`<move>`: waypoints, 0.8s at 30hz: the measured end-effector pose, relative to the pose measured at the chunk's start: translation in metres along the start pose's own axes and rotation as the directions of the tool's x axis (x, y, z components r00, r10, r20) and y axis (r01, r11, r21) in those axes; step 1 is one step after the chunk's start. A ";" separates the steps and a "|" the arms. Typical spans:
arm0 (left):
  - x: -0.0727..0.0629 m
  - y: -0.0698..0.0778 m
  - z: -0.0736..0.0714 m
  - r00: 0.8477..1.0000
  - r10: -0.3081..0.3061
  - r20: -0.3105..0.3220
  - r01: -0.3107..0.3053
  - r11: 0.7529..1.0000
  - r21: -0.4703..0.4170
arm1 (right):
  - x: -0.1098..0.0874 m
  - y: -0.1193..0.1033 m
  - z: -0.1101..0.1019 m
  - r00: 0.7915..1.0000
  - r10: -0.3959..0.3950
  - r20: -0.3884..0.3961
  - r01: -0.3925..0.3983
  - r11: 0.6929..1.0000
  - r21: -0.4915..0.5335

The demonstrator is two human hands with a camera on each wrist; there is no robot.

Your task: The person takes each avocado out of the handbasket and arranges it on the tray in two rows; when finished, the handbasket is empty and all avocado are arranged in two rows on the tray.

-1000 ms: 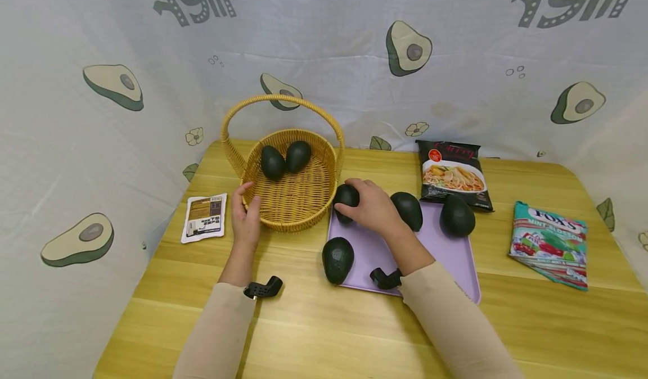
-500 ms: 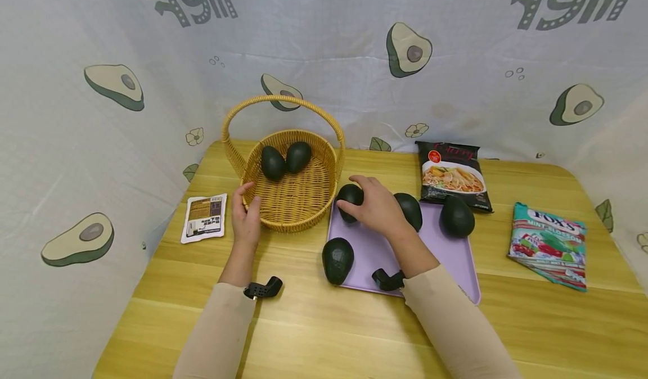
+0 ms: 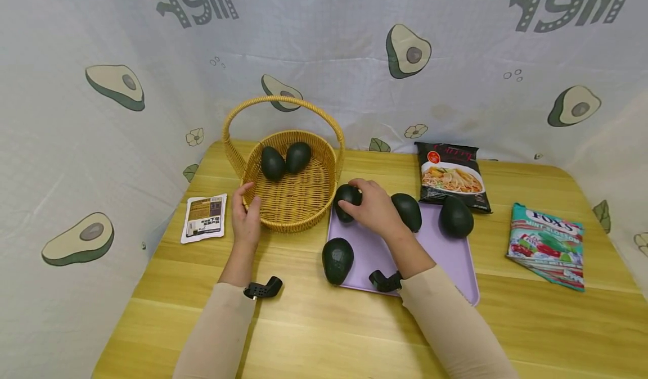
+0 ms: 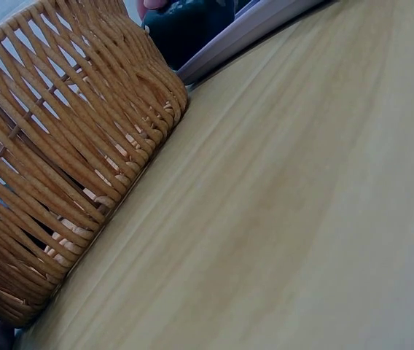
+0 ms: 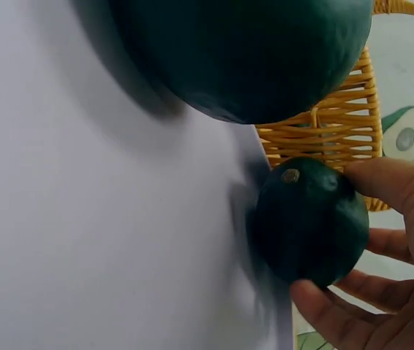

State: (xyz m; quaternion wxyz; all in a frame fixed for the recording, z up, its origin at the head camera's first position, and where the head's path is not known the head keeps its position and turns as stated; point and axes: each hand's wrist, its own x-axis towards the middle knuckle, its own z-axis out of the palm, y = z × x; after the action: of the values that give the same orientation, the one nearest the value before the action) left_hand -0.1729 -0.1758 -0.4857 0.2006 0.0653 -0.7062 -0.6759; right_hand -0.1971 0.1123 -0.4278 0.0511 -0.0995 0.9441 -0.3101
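Note:
My right hand (image 3: 376, 207) grips a dark green avocado (image 3: 344, 203) by its sides at the far left corner of the lilac tray (image 3: 374, 261). In the right wrist view, thumb and fingers curve round this avocado (image 5: 309, 226). My left hand (image 3: 246, 221) holds the near left rim of the yellow wicker basket (image 3: 298, 199), its thumb over the rim; some fingers are hidden. Two avocados (image 3: 273, 163) lie inside the basket. Other avocados stay on the tray: one at the near left (image 3: 338, 261), one behind my right hand (image 3: 407, 212) and one at the right (image 3: 456, 217).
A black noodle packet (image 3: 452, 179) lies behind the tray, and a teal sweets bag (image 3: 547, 247) lies to its right. Left of the basket is a small white packet (image 3: 204, 219). The basket's tall handle (image 3: 283, 98) arches over it. A printed curtain (image 3: 334, 30) hangs behind the table.
My right hand and the avocado shifted slightly right, then back left, staying at the tray's corner. My left hand has kept its place on the basket.

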 end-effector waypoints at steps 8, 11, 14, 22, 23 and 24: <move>0.001 -0.003 -0.001 1.000 0.006 -0.005 -0.006 1.000 0.006 | -0.002 -0.001 -0.003 1.000 0.000 0.000 0.000 0.999 -0.041; 0.001 -0.002 -0.001 1.000 0.000 0.000 0.000 1.000 0.004 | -0.005 -0.008 -0.008 0.999 -0.008 -0.032 0.006 0.997 -0.072; 0.001 -0.003 -0.002 1.000 0.001 0.001 -0.001 1.000 0.005 | -0.010 -0.022 -0.013 0.996 -0.034 -0.081 0.027 0.996 -0.081; 0.001 -0.003 -0.001 1.000 0.011 -0.001 -0.011 1.000 -0.020 | -0.008 -0.072 -0.018 0.977 -0.185 -0.109 0.183 0.983 -0.027; 0.001 -0.003 -0.001 1.000 0.010 0.000 -0.010 1.000 -0.021 | -0.004 -0.077 -0.017 0.976 -0.196 -0.098 0.195 0.981 -0.027; 0.001 -0.003 0.000 1.000 0.009 0.001 -0.009 1.000 -0.020 | 0.000 -0.081 -0.016 0.975 -0.205 -0.087 0.203 0.979 -0.029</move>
State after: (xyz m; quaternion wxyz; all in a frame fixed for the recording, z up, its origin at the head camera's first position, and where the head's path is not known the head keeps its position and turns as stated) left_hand -0.1745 -0.1769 -0.4886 0.2041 0.0597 -0.6996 -0.6822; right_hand -0.1869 0.0574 -0.3664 -0.0243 -0.1823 0.9333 -0.3085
